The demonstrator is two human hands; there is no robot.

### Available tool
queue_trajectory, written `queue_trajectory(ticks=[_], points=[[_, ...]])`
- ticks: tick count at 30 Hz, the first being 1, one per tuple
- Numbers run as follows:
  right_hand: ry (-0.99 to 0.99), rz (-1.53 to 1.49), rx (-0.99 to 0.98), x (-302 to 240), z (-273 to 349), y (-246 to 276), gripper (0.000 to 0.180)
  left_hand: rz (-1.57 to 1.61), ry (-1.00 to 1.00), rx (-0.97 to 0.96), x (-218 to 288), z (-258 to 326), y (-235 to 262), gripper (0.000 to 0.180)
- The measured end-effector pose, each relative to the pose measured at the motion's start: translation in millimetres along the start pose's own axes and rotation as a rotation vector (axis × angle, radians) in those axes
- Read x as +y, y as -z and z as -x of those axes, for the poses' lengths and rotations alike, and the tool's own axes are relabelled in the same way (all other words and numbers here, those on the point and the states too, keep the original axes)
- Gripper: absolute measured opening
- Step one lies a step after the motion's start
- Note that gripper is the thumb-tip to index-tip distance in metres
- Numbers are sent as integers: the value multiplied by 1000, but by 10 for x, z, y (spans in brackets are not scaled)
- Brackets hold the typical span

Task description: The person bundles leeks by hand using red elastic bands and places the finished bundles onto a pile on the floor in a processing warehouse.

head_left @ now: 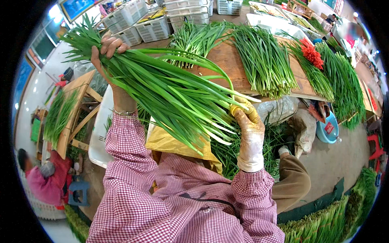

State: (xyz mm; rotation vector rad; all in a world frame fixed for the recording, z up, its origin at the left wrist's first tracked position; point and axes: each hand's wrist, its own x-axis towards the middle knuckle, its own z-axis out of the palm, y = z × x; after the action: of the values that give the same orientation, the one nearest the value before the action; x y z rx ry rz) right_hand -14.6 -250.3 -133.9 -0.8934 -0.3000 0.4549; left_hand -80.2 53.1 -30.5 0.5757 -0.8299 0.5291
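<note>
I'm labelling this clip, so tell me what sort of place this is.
Probably a shed where greens are sorted or packed: piles on a wooden table, more on a second table, and stacked white crates.

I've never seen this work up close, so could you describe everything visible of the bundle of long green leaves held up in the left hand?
The bundle of long, flat green leaves looks fresh and slightly glossy, fading into pale, whitish stem ends. It slants in the air, tips at upper left, ends fanning unevenly toward lower right; a few leaves arch above the rest. The bare left hand grips its leafy end; the right hand in a stained white-and-yellow glove is at the pale ends.
</note>
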Motion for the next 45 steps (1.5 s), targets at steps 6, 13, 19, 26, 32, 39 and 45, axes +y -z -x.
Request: queue_trajectory(ticks=[6, 13, 19, 26, 32, 39, 45], points=[[-98, 264, -369, 73, 137, 627, 31, 115, -25, 42, 357, 49, 125, 18], [107, 795, 57, -440, 295, 1372, 50, 55, 150, 46, 25, -147, 37, 17], [351, 934, -233, -1129, -155, 679, 80, 31, 243, 194, -1404, -578, -95, 17], [-85, 449, -213, -1316, -567, 1251, 72, -61, 286, 258, -2598, -1294, 283, 21], [3, 549, -134, -1687, -1159, 1124, 68, 28, 297, 236, -3247, -1857, 997, 20], [59, 776, 42, -1389, -1852, 1407, 62, 18, 295, 275, -3784, -1824, 2032, 24], [278, 1346, 61, -1001, -1979, 1307, 66, -181, 317, 356, -4034, -1399, 2747, 33]])
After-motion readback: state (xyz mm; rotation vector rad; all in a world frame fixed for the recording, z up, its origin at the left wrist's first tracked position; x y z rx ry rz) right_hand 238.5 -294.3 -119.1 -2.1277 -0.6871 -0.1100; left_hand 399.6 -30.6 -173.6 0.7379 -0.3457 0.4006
